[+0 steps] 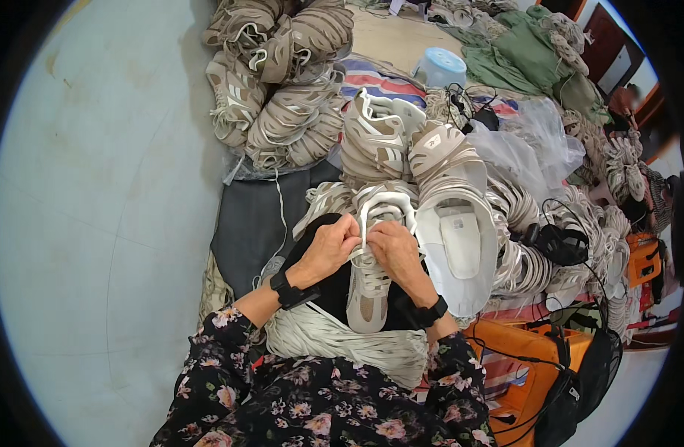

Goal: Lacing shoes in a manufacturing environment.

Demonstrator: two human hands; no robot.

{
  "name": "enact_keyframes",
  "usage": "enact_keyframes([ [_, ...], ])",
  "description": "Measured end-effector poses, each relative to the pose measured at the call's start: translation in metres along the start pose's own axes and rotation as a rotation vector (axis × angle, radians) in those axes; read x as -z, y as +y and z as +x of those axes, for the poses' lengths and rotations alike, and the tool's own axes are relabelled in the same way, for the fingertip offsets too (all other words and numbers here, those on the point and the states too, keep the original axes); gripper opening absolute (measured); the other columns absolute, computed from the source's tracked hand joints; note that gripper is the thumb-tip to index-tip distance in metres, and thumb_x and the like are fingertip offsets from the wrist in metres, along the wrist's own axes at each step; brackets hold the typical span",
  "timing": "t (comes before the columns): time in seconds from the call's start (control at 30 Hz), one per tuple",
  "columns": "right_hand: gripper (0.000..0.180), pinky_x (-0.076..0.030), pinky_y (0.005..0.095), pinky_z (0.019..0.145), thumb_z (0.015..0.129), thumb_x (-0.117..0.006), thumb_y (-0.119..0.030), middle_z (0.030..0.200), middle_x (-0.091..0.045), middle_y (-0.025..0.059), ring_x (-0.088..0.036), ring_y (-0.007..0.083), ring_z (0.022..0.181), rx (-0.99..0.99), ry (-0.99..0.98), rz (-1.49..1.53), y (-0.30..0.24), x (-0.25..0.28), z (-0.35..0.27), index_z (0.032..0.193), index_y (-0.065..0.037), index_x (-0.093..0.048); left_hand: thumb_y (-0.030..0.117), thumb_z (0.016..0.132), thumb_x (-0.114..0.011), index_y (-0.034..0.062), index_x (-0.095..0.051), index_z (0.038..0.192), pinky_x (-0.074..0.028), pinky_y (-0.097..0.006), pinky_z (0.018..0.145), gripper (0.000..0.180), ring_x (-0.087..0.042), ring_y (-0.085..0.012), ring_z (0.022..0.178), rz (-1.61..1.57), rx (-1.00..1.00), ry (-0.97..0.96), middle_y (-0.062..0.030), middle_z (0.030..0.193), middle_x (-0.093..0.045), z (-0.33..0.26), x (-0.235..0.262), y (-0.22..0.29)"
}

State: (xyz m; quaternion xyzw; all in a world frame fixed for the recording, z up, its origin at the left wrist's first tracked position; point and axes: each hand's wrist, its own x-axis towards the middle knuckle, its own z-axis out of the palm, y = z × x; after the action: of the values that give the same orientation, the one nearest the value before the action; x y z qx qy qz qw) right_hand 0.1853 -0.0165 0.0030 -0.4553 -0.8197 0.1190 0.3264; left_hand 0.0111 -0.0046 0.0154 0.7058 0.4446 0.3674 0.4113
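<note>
A beige and white sneaker (368, 309) lies on my lap with its toe toward me. Its laces are threaded across the front. My left hand (327, 252) is closed in a pinch at the left side of the shoe's top eyelets, on a pale shoelace (359, 254). Close beside it, my right hand (395, 253) pinches at the right side of the same opening, fingertips almost meeting the left ones. The fingers partly hide the tongue and upper eyelets. Across my lap, below the toe, rests a thick bundle of off-white laces (334, 339).
Stacked sneaker uppers (297, 112) stand at the far left, with more uppers (375, 141) just beyond my hands. White shoe soles (457, 253) lie to the right. An orange stool (521, 357) with black cables and a black bag (599, 365) is at the lower right. Farther off are a light-blue stool (440, 67) and clear plastic (524, 141).
</note>
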Motion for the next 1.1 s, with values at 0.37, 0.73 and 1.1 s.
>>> enact_keyframes([
  [0.37,0.007,-0.043,0.0388,0.078,0.072,-0.059,-0.006,0.099,-0.057,0.0104,-0.054,0.0279,0.088,-0.051,0.046,0.107,-0.001,-0.003,-0.001,0.078,-0.002,-0.060,-0.002,0.081,-0.051,-0.0005,-0.046,0.083,-0.042,-0.029,0.056,0.005,-0.049,-0.0164,0.058,0.109,-0.102,-0.040,-0.0097,0.063,-0.052,0.004,-0.006,0.006],
  [0.73,0.023,-0.042,0.0403,0.083,0.072,-0.061,-0.005,0.112,-0.053,0.0156,-0.051,0.0333,0.099,-0.264,0.381,-0.263,0.031,0.057,-0.032,0.094,0.001,-0.057,0.011,0.081,-0.059,0.0017,-0.049,0.094,-0.046,-0.033,0.053,0.019,-0.058,-0.0242,0.059,0.455,-0.110,0.018,-0.0118,0.066,-0.055,0.000,0.001,0.047],
  [1.1,0.017,-0.047,0.0291,0.067,0.079,-0.060,-0.004,0.083,-0.062,0.0116,-0.061,0.0208,0.075,-0.389,0.214,0.465,0.031,0.028,-0.058,0.096,0.000,-0.059,0.012,0.073,-0.063,0.0077,-0.063,0.082,-0.038,-0.038,0.072,0.010,-0.049,-0.0265,0.080,0.664,-0.461,-0.223,-0.0058,0.077,-0.053,0.038,-0.060,0.010],
])
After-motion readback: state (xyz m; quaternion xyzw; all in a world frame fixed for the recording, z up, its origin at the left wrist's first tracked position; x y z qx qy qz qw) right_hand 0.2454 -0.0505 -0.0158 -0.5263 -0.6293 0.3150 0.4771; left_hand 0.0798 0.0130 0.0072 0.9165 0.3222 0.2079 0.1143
